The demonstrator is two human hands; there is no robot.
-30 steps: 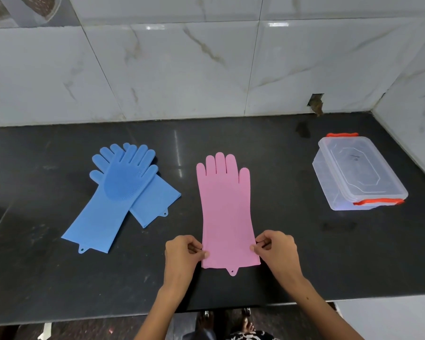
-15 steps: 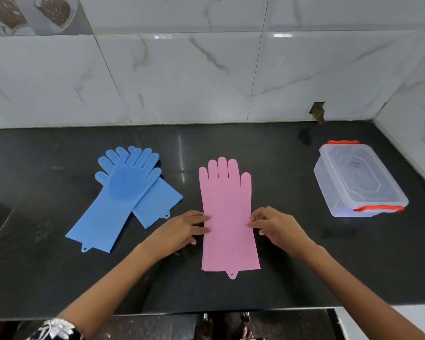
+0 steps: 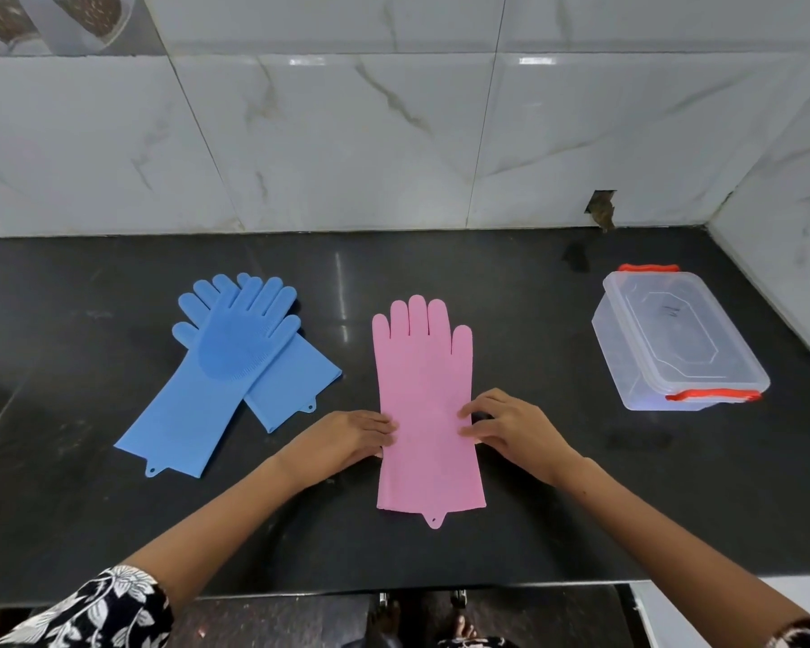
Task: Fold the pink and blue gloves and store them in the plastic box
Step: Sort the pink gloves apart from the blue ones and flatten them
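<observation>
At the lower left corner of the frame a black sleeve with a white flower print (image 3: 99, 610) covers the upper part of the person's left arm. Above it, left of centre, two blue rubber gloves (image 3: 225, 362) lie on the glossy black stone surface (image 3: 557, 516), one on top of the other and crossed; their fingers point toward the white marble-patterned wall tiles (image 3: 347, 147) at the top, and the upper glove shows a patch of small bristles on its palm. Just right of them the left hand (image 3: 347, 439) lies flat, its straight fingers touching the left edge of the pink rubber gloves (image 3: 424, 404). That grip is open, with nothing held. The pink gloves lie flat in the middle of the frame, fingers toward the wall and cuff with a small hanging tab toward the bottom edge; a second layer barely shows at the sides, so I cannot tell how exactly they are stacked. The right hand (image 3: 510, 430) rests on the pink gloves' right edge with its fingers spread and lightly bent, pressing down, not curled round anything. Well apart, at the right of the frame, stands the clear rectangular plastic box (image 3: 674, 343) with its lid on and orange-red clips at both short ends, near the corner of the tiled walls.
</observation>
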